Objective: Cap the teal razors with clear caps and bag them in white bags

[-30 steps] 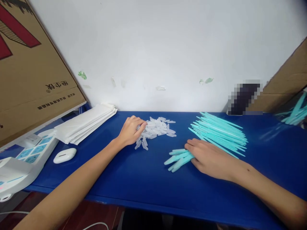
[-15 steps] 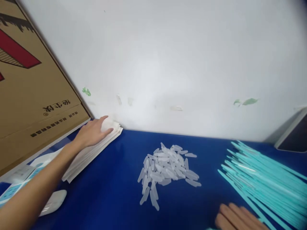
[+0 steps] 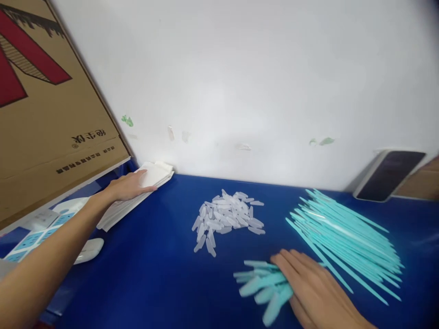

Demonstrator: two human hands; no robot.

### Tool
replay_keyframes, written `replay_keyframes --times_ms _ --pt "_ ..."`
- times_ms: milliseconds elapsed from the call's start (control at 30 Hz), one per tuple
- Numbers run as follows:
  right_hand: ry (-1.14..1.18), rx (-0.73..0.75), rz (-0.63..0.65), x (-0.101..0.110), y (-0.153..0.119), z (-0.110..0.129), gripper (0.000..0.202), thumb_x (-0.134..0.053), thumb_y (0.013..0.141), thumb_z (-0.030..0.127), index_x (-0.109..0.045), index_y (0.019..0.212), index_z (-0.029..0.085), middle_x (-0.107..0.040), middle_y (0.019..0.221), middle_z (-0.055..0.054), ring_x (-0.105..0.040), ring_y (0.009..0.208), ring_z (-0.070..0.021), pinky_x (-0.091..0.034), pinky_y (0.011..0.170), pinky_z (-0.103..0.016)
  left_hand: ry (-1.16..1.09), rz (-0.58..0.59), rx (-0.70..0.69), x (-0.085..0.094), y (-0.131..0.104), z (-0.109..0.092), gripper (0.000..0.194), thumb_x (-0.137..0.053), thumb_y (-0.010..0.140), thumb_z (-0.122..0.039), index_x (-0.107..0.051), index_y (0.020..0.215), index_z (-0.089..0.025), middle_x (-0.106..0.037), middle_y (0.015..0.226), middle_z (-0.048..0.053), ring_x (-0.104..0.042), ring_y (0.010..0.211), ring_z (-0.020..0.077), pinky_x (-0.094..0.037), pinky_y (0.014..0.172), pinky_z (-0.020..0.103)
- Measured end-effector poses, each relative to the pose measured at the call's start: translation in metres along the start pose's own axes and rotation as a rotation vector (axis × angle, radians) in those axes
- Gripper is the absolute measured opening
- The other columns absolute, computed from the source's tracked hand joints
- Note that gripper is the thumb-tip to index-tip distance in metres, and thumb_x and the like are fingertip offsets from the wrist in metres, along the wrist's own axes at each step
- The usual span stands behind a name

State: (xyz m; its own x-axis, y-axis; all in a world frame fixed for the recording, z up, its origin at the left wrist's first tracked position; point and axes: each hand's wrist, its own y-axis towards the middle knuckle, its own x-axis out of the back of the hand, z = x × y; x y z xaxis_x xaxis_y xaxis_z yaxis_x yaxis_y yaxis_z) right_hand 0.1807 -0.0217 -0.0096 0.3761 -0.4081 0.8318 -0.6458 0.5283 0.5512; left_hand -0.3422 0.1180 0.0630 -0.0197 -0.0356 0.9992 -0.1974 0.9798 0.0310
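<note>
My left hand (image 3: pixel 129 185) lies on a stack of thin white sheets or flat bags (image 3: pixel 156 172) at the back left, thumb and fingers apart. At the lower right, my right hand (image 3: pixel 305 278) is closed over a bunch of turquoise sticks (image 3: pixel 264 283), whose broad, blade-like ends point left; the rest of them is hidden under the hand. Beyond it lies a spread-out bundle of slim turquoise sticks (image 3: pixel 346 237) with pointed ends. A heap of small frosted, translucent caps or sleeves (image 3: pixel 228 214) sits between my hands, touched by neither.
A large printed cardboard box (image 3: pixel 65 114) stands along the left. Near my left forearm are a blue-and-white sheet (image 3: pixel 44 235) and a white rounded object (image 3: pixel 91 250). A dark-screened phone (image 3: pixel 391 173) leans against the white wall (image 3: pixel 240 82) behind the blue table (image 3: pixel 164 274).
My view has shifted right and down, showing more of the phone. My right hand has come further into view, with the bunch of turquoise sticks in it. My left hand stays on the white stack.
</note>
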Motion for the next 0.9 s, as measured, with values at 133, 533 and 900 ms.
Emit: replay_keyframes --times_ms 133,533,900 --pt "0.106 -0.107 0.157 0.009 0.012 0.003 0.034 -0.04 0.072 -0.001 -0.055 0.094 0.02 -0.066 0.085 -0.008 -0.062 0.071 -0.0236 -0.049 0.062 -0.035 0.129 -0.146 -0.012 0.014 -0.005 -0.014 0.102 -0.051 0.084 -0.08 -0.031 0.157 -0.013 -0.049 0.144 0.028 -0.049 0.127 0.0512 -0.041 0.098 0.061" --pt "0.166 -0.392 0.182 0.033 0.018 -0.018 0.018 -0.05 0.09 0.023 -0.055 0.107 0.022 -0.069 0.075 -0.001 -0.055 0.054 -0.0184 -0.03 0.052 -0.028 -0.124 -0.834 -0.607 0.033 -0.081 -0.175 0.097 -0.064 0.083 -0.063 -0.021 0.158 -0.019 -0.044 0.141 0.02 -0.044 0.126 0.0395 -0.037 0.106 0.057" --pt "0.9 -0.625 -0.127 0.041 0.026 -0.014 0.052 -0.08 0.068 0.062 -0.066 0.099 0.022 -0.067 0.086 -0.004 -0.059 0.068 -0.0193 -0.046 0.057 -0.031 -0.097 -0.798 -0.774 -0.025 -0.105 -0.193 0.089 -0.068 0.081 -0.042 -0.025 0.156 -0.021 -0.049 0.132 0.02 -0.048 0.116 0.0397 -0.038 0.096 0.054"
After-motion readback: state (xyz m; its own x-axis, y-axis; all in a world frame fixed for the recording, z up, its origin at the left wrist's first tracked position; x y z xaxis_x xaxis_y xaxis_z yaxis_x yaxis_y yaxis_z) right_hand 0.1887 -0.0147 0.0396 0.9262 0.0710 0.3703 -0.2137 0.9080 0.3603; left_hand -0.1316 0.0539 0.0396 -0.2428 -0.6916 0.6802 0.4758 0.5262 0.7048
